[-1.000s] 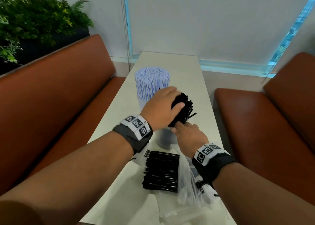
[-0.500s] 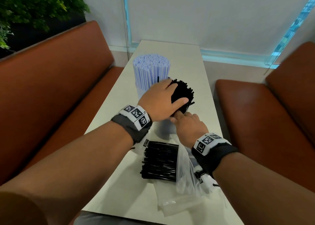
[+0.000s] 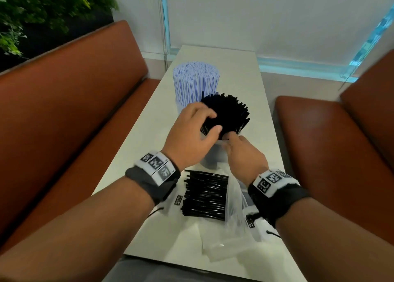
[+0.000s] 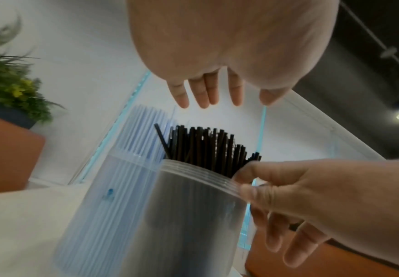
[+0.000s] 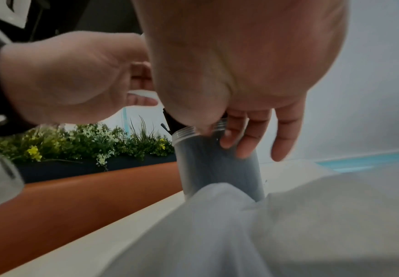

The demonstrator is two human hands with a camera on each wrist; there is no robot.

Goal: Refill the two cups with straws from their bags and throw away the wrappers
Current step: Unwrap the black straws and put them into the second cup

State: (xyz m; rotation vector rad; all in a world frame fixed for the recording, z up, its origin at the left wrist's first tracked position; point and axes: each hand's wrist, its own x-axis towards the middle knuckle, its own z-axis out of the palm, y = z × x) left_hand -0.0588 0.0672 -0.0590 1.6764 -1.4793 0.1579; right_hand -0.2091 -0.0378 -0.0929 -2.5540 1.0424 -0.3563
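Note:
A clear cup [image 3: 213, 157] packed with black straws [image 3: 228, 113] stands mid-table. My right hand [image 3: 229, 137] grips its rim [image 4: 201, 174], thumb at the lip and fingers [image 5: 246, 138] down the side. My left hand [image 3: 213, 122] hovers over the straw tops; in the left wrist view its fingers [image 4: 203, 93] are straight and clear of the straws [image 4: 205, 146]. Behind stands the second cup, full of blue-striped straws [image 3: 196, 83]. Loose black straws [image 3: 204, 194] lie in an open clear bag near me, and another clear bag [image 3: 230, 234] lies crumpled beside it.
The narrow white table [image 3: 149, 149] runs away from me between two brown benches, left [image 3: 64, 111] and right [image 3: 319, 143]. A planter with greenery [image 3: 42, 8] sits behind the left bench. The bags cover the near end of the table.
My left hand was wrapped over the black straw bundle; now it has let go and its fingers are spread above the tops. The straws stand fanned in the cup. My right hand stays at the rim.

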